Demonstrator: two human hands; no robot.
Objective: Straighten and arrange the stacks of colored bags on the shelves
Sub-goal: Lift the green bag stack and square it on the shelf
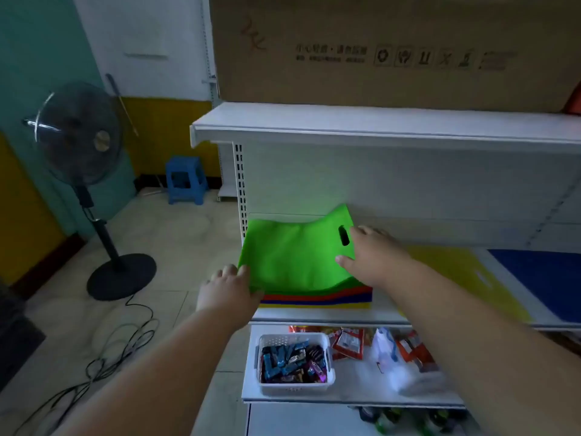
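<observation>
A bright green bag (pixel 295 256) with a cut-out handle slot lies on top of a stack of red, blue and yellow bags (pixel 317 301) at the left end of the middle shelf (pixel 314 316). Its far right corner curls up against the back panel. My left hand (pixel 229 292) pinches the green bag's near left corner. My right hand (pixel 374 256) holds its right edge beside the slot, thumb on top. A yellow bag (pixel 452 269) and a blue bag (pixel 540 278) lie flat further right on the same shelf, partly hidden by my right forearm.
A cardboard box (pixel 377 48) sits on the top shelf (pixel 377 124). The lower shelf holds a white basket of wrapped sweets (pixel 294 363) and snack packets (pixel 386 347). A standing fan (pixel 81 136), floor cables (pixel 119 350) and a blue stool (pixel 185 179) stand to the left.
</observation>
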